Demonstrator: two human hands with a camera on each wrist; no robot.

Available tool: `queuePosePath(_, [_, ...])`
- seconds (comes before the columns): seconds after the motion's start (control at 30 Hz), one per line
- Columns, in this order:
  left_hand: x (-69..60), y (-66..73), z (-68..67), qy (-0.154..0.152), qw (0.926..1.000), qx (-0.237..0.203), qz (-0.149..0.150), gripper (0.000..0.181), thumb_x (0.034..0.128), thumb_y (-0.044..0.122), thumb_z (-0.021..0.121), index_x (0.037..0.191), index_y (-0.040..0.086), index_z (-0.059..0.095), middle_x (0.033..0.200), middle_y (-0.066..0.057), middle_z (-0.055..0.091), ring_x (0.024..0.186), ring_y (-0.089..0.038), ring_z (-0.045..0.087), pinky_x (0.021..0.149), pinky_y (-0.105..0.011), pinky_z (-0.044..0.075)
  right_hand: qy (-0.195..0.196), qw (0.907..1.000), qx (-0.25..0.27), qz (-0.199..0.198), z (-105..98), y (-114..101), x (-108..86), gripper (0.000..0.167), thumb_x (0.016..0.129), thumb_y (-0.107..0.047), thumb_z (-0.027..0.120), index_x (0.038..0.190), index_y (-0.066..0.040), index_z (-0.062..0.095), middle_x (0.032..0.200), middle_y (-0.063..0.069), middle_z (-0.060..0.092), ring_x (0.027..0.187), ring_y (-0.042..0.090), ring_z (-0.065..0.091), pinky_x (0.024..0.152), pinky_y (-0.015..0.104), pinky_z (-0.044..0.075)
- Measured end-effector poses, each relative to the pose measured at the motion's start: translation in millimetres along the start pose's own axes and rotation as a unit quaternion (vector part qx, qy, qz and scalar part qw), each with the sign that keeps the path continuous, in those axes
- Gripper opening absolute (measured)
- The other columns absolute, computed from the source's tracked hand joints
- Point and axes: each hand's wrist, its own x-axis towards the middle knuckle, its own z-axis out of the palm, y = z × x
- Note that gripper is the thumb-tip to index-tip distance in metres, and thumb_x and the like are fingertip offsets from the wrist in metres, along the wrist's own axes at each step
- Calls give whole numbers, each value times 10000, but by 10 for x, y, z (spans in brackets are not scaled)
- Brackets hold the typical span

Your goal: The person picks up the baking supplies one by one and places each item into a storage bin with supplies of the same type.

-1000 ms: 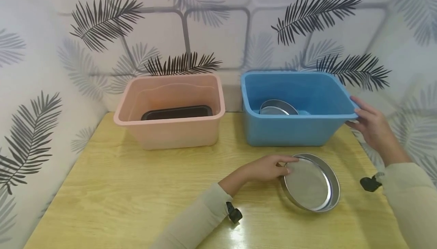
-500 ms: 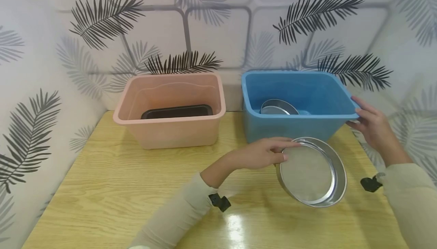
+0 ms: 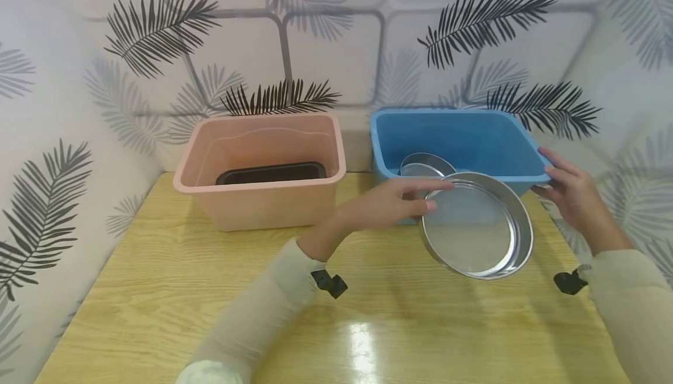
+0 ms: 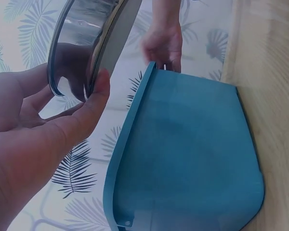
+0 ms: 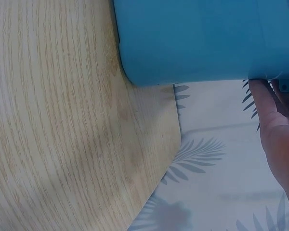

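A round, shallow metal cake pan [image 3: 470, 232] is up off the table, tilted, in front of the blue bin [image 3: 447, 130]. My left hand [image 3: 386, 200] pinches the pan's left rim, with the thumb on one side and fingers on the other. The left wrist view shows the pan's shiny wall [image 4: 89, 24] between thumb and fingers. My right hand [image 3: 575, 194] grips the blue bin's right rim; in the right wrist view its fingers [image 5: 265, 103] reach up under that rim. Inside the blue bin leans another round metal pan [image 3: 428, 163], partly hidden by the front wall.
A pink bin [image 3: 268, 206] stands to the left on the wooden table [image 3: 210, 290], with a dark rectangular pan [image 3: 273, 172] inside. The leaf-patterned wall [image 3: 336, 51] rises right behind both bins.
My left hand has lifted the cake pan off the table and carried it up and forward to the blue bin's front. My right hand has stayed on the bin's rim.
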Motion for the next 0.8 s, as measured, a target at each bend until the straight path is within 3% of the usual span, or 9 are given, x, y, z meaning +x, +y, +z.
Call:
queuePosePath(0.27, [130, 7, -193, 257, 9978, -529, -305, 498, 1039, 203, 574, 1526, 206, 470, 1568, 18, 427, 1092, -164, 655, 913, -288, 576, -76, 9997, 243, -18, 2, -8, 14, 530, 1054, -31, 447, 1565, -143, 361, 1543, -93, 460, 1074, 69, 690, 815, 248, 604])
queuePosePath(0.37, [188, -14, -272, 366, 9954, -738, -499, 509, 1042, 183, 566, 1537, 215, 451, 1583, 18, 409, 1132, -217, 657, 919, -304, 578, -76, 9995, 309, 32, 3, -8, 10, 538, 1054, -32, 446, 1569, -147, 344, 1650, -50, 269, 1071, 60, 687, 808, 249, 605])
queuePosePath(0.5, [280, -43, -381, 577, 9924, -888, -632, 523, 1038, 172, 574, 1542, 217, 442, 1562, 13, 441, 1105, -195, 658, 914, -302, 580, 29, 9999, 80, 111, 10, -13, 8, 559, 1057, -60, 465, 1583, -159, 304, 1690, 59, 55, 1078, 30, 675, 803, 229, 599])
queuePosePath(0.67, [397, -91, -514, 870, 9912, -801, -592, 518, 1036, 169, 579, 1536, 205, 451, 1555, -3, 460, 1032, -152, 652, 906, -297, 577, 19, 9998, -161, 117, 17, -21, 10, 596, 1061, -75, 466, 1604, -136, 229, 1692, 74, 58, 1107, 17, 660, 810, 217, 591])
queuePosePath(0.8, [482, -148, -592, 1028, 9897, -755, -643, 515, 1042, 188, 571, 1540, 224, 445, 1582, 28, 421, 1172, -135, 612, 961, -315, 564, -25, 9995, -315, 95, 25, -23, 9, 622, 1062, -89, 471, 1615, -126, 187, 1690, 74, 78, 1111, 2, 652, 811, 204, 585])
